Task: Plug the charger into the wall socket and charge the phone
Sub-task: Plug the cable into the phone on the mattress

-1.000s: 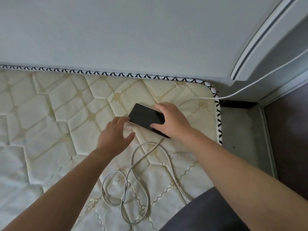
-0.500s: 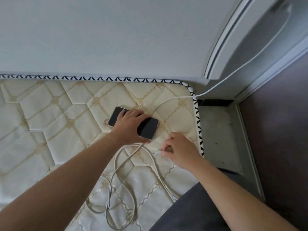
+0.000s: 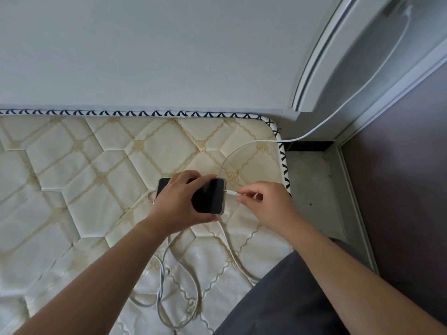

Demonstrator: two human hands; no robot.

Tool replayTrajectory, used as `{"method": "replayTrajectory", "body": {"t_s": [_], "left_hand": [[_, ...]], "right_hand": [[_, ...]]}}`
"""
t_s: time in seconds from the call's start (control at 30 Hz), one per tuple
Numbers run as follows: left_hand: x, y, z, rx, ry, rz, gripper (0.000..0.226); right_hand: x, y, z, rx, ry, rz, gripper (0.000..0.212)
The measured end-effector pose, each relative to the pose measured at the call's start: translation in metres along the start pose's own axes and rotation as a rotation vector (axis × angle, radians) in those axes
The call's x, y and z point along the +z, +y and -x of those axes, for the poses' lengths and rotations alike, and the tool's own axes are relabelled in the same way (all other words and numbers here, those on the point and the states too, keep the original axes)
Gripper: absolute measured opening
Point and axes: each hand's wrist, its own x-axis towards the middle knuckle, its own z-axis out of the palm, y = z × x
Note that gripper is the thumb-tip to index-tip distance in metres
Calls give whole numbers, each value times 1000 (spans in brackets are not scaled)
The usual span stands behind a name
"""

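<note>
Pinning the phone [image 3: 210,199] flat on the mattress [image 3: 101,180], the left hand [image 3: 180,205] clamps across its screen. Just beside it, the right hand [image 3: 264,201] pinches the cable [image 3: 238,262] plug [image 3: 231,192], tip touching the phone's near edge.

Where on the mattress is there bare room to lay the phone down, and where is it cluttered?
Free: the quilted mattress left of the left hand, up to the zigzag piping along the wall. Crowded: the white cable loops below the phone and arcs beyond the right hand by the mattress's right edge.
</note>
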Motion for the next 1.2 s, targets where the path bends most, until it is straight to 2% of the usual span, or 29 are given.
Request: {"method": "replayTrajectory", "body": {"t_s": [0.37, 0.9, 1.03, 1.1, 1.2], "left_hand": [[-5, -5, -2, -42, -13, 49, 90], [1, -1, 5, -3, 27, 61, 89], [0, 2, 4, 0, 33, 96, 89], [1, 7, 1, -51, 71, 99, 88], [2, 17, -17, -293, 177, 124, 86]], "right_hand": [[3, -2, 4, -30, 21, -26, 17], [4, -1, 2, 118, -137, -33, 24], [6, 2, 5, 107, -95, -23, 21], [3, 5, 5, 107, -31, -22, 18], [-3, 10, 5, 129, 49, -26, 16]]}}
